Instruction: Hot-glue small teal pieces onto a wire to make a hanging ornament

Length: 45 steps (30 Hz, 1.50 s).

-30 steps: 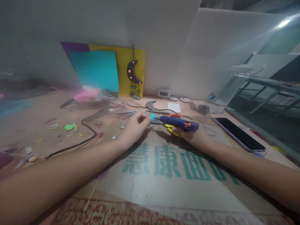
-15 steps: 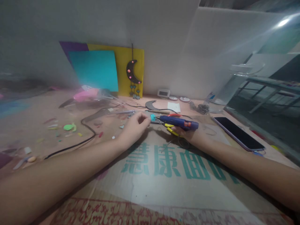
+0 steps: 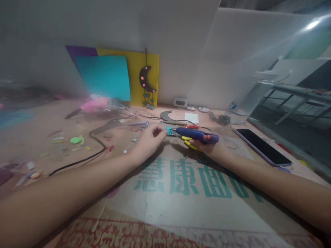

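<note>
Between thumb and fingertips, my left hand (image 3: pixel 152 139) pinches a small turquoise piece (image 3: pixel 169 130) near the middle of the view. My right hand (image 3: pixel 209 147) is wrapped round a dark blue glue gun (image 3: pixel 198 134), whose tip points left and meets or nearly meets the turquoise piece. Yellow-handled pliers (image 3: pixel 190 144) lie beneath the gun at my right fingers. Behind the hands are a grey crescent (image 3: pixel 166 115) and a thin brown stick (image 3: pixel 176 123). A dark moon ornament (image 3: pixel 146 80) with pink dots hangs against a yellow board (image 3: pixel 153 63).
A phone (image 3: pixel 262 147) and a clear water jug (image 3: pixel 241 103) stand to the right. Clay scraps, a green piece (image 3: pixel 75 140) and a black cord (image 3: pixel 77 162) lie left. A small white device (image 3: pixel 180 102) sits by the wall, near grey twine (image 3: pixel 222 119).
My left fingertips and the turquoise piece have shifted very slightly to the right. My right hand and the glue gun look almost unmoved.
</note>
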Each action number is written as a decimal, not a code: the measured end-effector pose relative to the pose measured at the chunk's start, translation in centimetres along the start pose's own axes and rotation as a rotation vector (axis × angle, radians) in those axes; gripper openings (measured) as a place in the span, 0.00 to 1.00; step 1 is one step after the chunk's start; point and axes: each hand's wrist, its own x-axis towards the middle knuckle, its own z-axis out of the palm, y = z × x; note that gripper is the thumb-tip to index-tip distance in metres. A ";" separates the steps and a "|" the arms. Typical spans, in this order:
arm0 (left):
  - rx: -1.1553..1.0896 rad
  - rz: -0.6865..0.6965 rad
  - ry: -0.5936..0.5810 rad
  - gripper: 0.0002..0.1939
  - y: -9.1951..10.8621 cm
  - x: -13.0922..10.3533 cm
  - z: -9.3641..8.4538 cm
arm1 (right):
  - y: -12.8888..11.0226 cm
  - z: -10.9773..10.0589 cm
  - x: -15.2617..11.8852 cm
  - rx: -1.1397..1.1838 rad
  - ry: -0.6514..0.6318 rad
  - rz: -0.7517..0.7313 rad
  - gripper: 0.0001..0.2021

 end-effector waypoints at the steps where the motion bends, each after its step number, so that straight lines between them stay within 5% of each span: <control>1: 0.004 -0.002 -0.003 0.07 0.0 0.0 0.0 | 0.0 0.0 0.0 0.010 -0.001 0.001 0.13; 22: -0.003 0.005 -0.020 0.08 0.0 0.0 0.1 | 2.8 0.4 0.1 0.142 -0.098 -0.053 0.19; 35: -0.010 0.013 -0.011 0.07 -0.2 0.0 0.1 | 2.6 0.6 -0.2 0.101 -0.056 0.032 0.15; 45: -0.007 0.001 0.014 0.06 -0.2 0.1 0.0 | 0.3 0.0 0.0 0.010 -0.007 0.005 0.14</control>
